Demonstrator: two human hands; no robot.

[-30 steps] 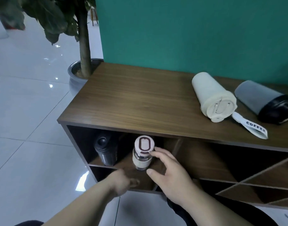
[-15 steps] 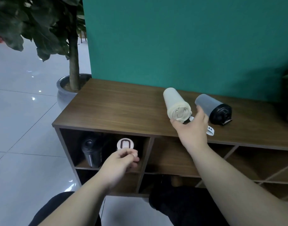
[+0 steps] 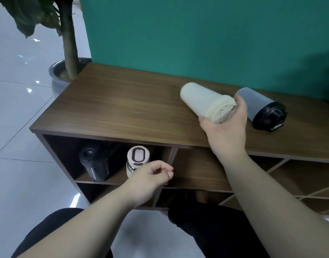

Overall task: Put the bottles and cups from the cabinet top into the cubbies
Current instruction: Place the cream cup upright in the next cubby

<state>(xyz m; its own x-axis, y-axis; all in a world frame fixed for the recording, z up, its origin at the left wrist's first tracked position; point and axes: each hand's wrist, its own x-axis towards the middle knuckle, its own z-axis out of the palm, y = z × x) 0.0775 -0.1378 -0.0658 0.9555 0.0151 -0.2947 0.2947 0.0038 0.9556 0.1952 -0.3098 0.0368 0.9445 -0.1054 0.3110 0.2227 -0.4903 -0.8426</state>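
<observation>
A cream cup (image 3: 202, 101) lies on its side on the wooden cabinet top (image 3: 122, 110). My right hand (image 3: 226, 125) wraps around its lid end, thumb on the left and fingers on the right. Right beside it lies a grey cup with a black lid (image 3: 260, 107). In the top left cubby stand a black bottle (image 3: 94, 164) and a small bottle with a pale oval-marked lid (image 3: 137, 157). My left hand (image 3: 150, 178) hovers loosely curled just in front of that small bottle, holding nothing.
The top middle cubby (image 3: 200, 168) holds nothing that I can see. Cubbies with diagonal dividers (image 3: 290, 175) lie to the right. A potted tree (image 3: 68, 58) stands at the cabinet's left end. A green wall backs the cabinet.
My right hand has gone from the small bottle in the cubby up to the cabinet top and closed around the cream cup's lid end. My left hand stays near the cubby.
</observation>
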